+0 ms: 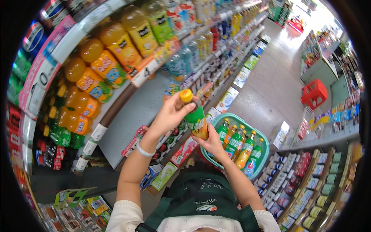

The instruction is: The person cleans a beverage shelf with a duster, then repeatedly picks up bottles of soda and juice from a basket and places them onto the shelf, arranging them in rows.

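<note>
A plastic drink bottle with a yellow cap and a green and orange label is held tilted between both hands. My left hand grips its neck just below the cap, with the thumb across the front. Around the bottle's base are the fingers of my right hand. Below and right of the hands stands a teal plastic basket holding several bottles with yellow or orange caps, some green, some orange. To the left, a grey shelf board shows a long bare stretch.
Orange drink bottles line the shelf at upper left. More drink shelves run along the aisle. A red plastic stool stands by a counter at right. Shelves of jars and packets curve round the lower right.
</note>
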Demonstrator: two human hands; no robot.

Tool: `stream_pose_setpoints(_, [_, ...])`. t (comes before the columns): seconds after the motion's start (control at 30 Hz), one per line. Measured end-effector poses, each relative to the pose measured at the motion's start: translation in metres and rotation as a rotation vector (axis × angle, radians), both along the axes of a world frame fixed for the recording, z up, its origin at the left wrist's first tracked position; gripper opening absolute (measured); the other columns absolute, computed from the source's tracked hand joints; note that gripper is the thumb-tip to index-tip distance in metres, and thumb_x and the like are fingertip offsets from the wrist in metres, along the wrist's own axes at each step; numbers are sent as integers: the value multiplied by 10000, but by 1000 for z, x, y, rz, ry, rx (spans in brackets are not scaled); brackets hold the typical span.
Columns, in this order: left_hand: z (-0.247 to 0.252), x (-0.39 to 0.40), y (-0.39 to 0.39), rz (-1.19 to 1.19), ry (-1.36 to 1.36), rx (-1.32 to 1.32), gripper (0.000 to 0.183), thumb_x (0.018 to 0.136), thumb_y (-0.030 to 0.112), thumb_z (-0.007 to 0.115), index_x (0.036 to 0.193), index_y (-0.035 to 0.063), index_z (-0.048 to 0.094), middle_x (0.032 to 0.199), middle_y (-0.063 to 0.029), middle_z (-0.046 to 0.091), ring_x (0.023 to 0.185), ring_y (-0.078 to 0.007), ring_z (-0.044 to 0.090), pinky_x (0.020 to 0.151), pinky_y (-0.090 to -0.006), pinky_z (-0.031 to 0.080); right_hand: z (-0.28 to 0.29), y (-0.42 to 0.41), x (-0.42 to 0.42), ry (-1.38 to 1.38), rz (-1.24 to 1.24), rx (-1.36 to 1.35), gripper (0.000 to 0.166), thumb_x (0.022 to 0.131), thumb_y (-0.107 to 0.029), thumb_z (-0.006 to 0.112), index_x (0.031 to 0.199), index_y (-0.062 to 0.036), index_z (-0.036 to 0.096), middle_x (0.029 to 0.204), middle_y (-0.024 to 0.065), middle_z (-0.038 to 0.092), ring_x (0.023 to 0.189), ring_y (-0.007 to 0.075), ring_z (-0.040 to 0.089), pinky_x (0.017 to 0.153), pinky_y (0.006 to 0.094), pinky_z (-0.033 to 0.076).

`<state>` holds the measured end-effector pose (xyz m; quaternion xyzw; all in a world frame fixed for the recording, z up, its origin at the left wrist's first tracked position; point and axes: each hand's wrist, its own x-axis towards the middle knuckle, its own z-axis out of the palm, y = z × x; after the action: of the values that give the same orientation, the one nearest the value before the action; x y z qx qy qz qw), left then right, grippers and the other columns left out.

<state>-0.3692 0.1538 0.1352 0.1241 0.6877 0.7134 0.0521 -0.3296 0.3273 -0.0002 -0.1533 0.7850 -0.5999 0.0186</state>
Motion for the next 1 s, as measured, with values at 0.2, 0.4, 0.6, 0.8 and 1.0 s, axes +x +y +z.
stream_pose_setpoints(0.2, [-51,-47,78,-270,-205,-86,378,897,149,594,1219,-15,484,1146,-81,588,1038,-144,559,895,-284,455,-32,47,42,-264,-236,-133,548,732,-224,751,1136,15,467,1032,142,606,944,228,601,816,331,472])
stream_pose_setpoints(0.4, [-148,-52,136,-294,-418,-81,418,865,195,638,1198,-23,508,1121,-101,587,1023,-156,552,875,-293,450,-95,60,80,-496,-378,-221,454,793,-200,724,1116,-4,473,1028,78,601,920,146,581,815,279,468])
stream_pose_setpoints(0.6, [-226,-15,154,-250,-626,-292,842,750,204,756,1383,-32,254,1181,-156,537,1053,-215,540,882,-329,457,-126,68,94,-676,-374,-249,434,819,-246,693,1118,-7,487,992,69,612,871,146,599,758,289,492])
stream_pose_setpoints(0.8, [-268,13,158,-277,-713,-212,975,713,177,790,1423,-19,151,1211,-173,532,1072,-228,545,888,-327,462,-126,80,93,-928,-415,-231,451,830,-342,664,1112,-27,505,971,74,618,819,169,622,583,317,543])
stream_pose_setpoints(1.0, [-294,23,152,-279,-543,-378,926,748,97,743,1445,41,137,1224,-179,517,1096,-226,527,903,-325,450,-155,82,87,-829,-404,-35,530,821,-374,663,1130,11,472,960,116,611,822,195,625,550,324,540])
